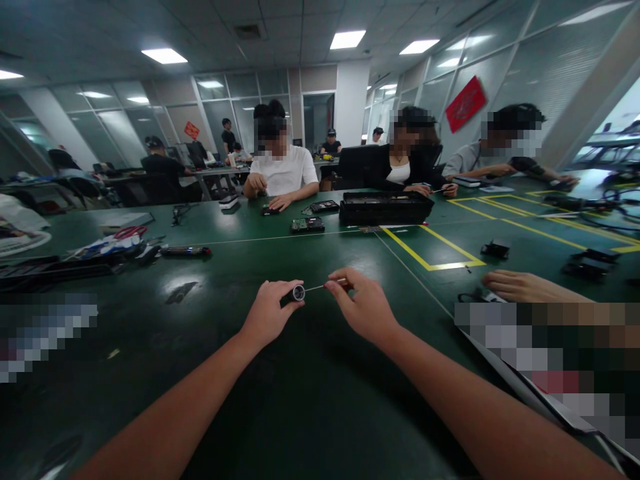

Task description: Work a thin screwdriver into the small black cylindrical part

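Note:
My left hand [266, 308] is closed, pinching a small dark round part [299, 293] between thumb and fingers. The part has a pale ring round its open end, which faces me. My right hand [367, 303] is closed round a slim screwdriver [315, 288]; its thin metal shaft points left and reaches the round part. A little red shows at the fingertips, and most of the handle is hidden in the fingers. Whether the tip is inside the part or only against its edge, I cannot tell. Both hands are held above the green tabletop [300, 413].
Across the table, a person in white [285, 170] works near opened drives [307, 225]. A long black box [385, 208] stands by a person in a dark jacket. Red-handled scissors [131, 232] and clutter lie left; another person's hand [537, 287] rests at right.

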A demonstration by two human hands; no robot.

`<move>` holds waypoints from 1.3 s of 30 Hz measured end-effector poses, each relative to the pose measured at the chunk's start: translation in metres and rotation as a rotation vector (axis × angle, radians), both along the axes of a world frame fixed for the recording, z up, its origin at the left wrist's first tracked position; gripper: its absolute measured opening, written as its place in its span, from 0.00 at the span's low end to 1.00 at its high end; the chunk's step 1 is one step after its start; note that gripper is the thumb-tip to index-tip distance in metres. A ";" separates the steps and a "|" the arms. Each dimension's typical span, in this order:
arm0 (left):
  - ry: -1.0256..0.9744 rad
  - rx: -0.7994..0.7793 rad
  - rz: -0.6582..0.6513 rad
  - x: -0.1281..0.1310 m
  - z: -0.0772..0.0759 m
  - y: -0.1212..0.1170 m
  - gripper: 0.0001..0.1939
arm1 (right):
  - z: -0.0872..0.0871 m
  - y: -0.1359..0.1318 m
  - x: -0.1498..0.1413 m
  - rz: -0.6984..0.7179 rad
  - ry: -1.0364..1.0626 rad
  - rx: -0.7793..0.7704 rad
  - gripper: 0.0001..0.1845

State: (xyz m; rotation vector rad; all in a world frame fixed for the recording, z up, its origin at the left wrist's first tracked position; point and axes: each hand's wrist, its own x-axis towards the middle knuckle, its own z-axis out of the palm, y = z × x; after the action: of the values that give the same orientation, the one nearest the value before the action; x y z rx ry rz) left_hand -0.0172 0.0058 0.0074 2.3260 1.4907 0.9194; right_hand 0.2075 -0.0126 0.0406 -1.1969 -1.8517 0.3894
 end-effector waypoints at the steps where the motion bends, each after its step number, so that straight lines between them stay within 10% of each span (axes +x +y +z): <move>1: 0.000 -0.006 -0.003 0.000 -0.001 0.000 0.19 | 0.001 -0.001 0.000 0.024 0.004 0.001 0.08; 7: 0.005 -0.042 0.001 0.002 0.001 -0.002 0.20 | 0.001 0.002 0.001 -0.005 -0.053 -0.131 0.23; 39: 0.006 -0.027 -0.010 0.001 0.002 0.000 0.18 | -0.009 0.010 0.000 0.079 0.113 -0.260 0.12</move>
State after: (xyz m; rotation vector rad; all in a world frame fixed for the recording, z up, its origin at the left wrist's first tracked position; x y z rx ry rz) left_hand -0.0160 0.0060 0.0090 2.3174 1.4836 0.8849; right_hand 0.2073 -0.0028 0.0318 -1.2473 -1.7927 0.7453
